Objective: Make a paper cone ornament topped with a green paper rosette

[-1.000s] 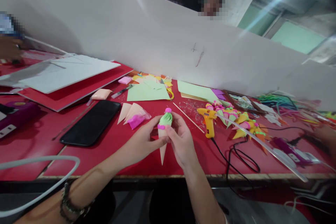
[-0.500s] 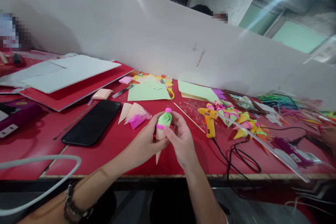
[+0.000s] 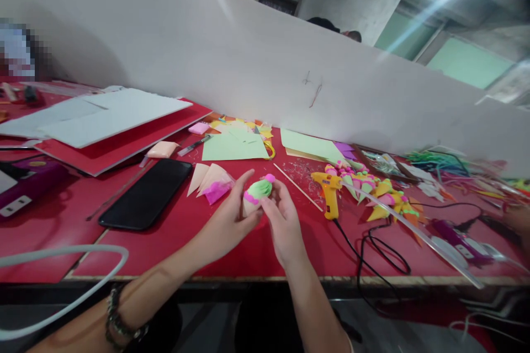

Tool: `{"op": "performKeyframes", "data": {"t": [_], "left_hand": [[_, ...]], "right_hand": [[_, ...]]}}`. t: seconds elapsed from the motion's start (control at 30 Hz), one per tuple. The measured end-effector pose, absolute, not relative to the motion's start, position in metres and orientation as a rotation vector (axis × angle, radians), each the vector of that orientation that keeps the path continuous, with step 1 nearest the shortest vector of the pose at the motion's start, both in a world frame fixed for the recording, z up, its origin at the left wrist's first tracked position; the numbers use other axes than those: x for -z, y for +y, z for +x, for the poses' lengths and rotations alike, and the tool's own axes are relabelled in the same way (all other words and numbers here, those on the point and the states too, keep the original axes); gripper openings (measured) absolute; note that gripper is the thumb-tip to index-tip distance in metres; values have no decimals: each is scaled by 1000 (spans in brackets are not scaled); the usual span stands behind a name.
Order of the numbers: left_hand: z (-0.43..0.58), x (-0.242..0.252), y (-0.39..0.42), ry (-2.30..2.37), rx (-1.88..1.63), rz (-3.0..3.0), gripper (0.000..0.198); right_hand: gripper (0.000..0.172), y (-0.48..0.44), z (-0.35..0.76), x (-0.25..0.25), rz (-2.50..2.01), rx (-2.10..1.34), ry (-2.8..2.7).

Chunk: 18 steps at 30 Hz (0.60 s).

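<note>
A small paper ice cream cone (image 3: 259, 192) is between my two hands above the red table (image 3: 182, 253). It has a green swirl, a pink ball on top and a pink band round the rim. My left hand (image 3: 236, 212) holds the cone's paper body from the left, its index finger raised. My right hand (image 3: 284, 215) closes on the cone from the right, thumb near the pink band. The cone leans with its top to the right, and its pointed end is hidden by my left hand.
To the right lie a yellow glue gun (image 3: 330, 193) with a black cord, a thin stick (image 3: 298, 187) and several finished cones (image 3: 383, 204). Pale cone papers (image 3: 202, 176), a bag of pink clay (image 3: 217, 190) and a black phone (image 3: 147, 194) are left. Green paper (image 3: 234, 146) lies behind.
The cone has tilted in my hands: its tip, which pointed down below them, is now out of sight. My left index finger has lifted off the green swirl's side.
</note>
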State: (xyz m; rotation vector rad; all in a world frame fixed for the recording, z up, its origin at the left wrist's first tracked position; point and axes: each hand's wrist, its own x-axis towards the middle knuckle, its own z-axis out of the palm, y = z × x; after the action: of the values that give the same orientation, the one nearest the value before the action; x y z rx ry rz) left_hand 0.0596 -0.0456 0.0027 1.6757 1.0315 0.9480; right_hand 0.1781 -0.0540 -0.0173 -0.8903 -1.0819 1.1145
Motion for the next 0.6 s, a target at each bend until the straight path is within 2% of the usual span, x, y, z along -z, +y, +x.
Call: {"op": "performKeyframes", "data": {"t": [0.13,0.23,0.3,0.43,0.6], "left_hand": [[42,-3,-28,1306,-974,1903,46],[35,4,-18,1468,-704,2235,30],[37,10,-16,1523,-456,2459,27],[49,21,-23,1705,-145,2547,34],[46,11,-28,1755,-250,2574,44]], "right_hand": [[28,-50,179,20,-1022,-1062,-1018],[26,-47,183,21,-1120,-986,-933],[26,-46,185,20,-1147,-949,-891],[27,-46,188,19,-1163,-930,-884],[26,-47,189,19,-1153,-928,-925]]}}
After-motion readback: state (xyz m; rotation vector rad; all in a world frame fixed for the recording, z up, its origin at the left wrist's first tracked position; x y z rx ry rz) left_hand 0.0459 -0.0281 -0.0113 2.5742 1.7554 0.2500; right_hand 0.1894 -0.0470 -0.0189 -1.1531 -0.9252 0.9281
